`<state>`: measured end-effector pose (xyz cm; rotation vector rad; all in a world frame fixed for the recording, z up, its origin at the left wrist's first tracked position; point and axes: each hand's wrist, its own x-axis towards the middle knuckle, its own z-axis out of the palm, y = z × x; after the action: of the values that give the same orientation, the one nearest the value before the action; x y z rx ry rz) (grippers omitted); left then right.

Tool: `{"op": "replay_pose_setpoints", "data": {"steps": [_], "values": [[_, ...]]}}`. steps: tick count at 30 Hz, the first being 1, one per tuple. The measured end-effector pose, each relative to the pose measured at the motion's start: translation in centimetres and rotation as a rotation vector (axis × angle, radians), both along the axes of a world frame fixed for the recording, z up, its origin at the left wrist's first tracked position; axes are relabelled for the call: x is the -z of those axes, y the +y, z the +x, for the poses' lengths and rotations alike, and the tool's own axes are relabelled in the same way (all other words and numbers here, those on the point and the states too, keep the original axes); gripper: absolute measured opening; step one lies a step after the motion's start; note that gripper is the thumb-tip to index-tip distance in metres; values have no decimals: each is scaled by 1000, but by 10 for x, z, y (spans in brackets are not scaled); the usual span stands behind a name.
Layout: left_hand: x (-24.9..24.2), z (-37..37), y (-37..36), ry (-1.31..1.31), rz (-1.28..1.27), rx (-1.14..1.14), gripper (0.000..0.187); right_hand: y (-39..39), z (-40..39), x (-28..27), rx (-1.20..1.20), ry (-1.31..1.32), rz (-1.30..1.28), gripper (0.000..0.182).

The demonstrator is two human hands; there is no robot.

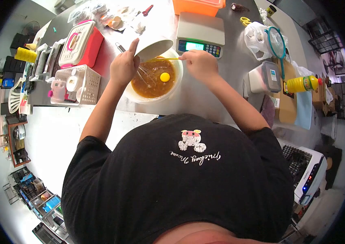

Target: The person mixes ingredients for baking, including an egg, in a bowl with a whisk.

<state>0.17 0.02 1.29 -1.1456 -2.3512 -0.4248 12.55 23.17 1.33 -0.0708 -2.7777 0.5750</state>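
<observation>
A large white bowl [179, 83] holds a brown mixture [153, 84] with one whole egg yolk [164, 77] on it and a wire whisk [146, 75] resting in it. My left hand [123, 65] grips a small white bowl [155, 47], tilted above the large bowl's far side. My right hand [201, 64] is closed on the end of a thin yellow utensil [171, 59], which reaches left to the small bowl's lower edge. Just beyond my right hand stands a scale [201, 30] with a lit green display.
To the left are a white basket [89, 86] with bottles and a red box with a white lid [77, 42]. Eggshells [116, 22] lie at the back. On the right are a lidded tub [264, 77], a plastic bag [255, 38] and a yellow bottle [300, 84].
</observation>
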Motion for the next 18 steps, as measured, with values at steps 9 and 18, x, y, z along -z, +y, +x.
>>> {"op": "replay_pose_setpoints", "data": {"steps": [9, 18], "values": [[3, 5, 0, -32, -34, -16, 60, 12, -2, 9, 120, -56, -103, 20], [6, 6, -3, -81, 75, -89, 57, 7, 3, 9, -15, -199, -61, 24]]}}
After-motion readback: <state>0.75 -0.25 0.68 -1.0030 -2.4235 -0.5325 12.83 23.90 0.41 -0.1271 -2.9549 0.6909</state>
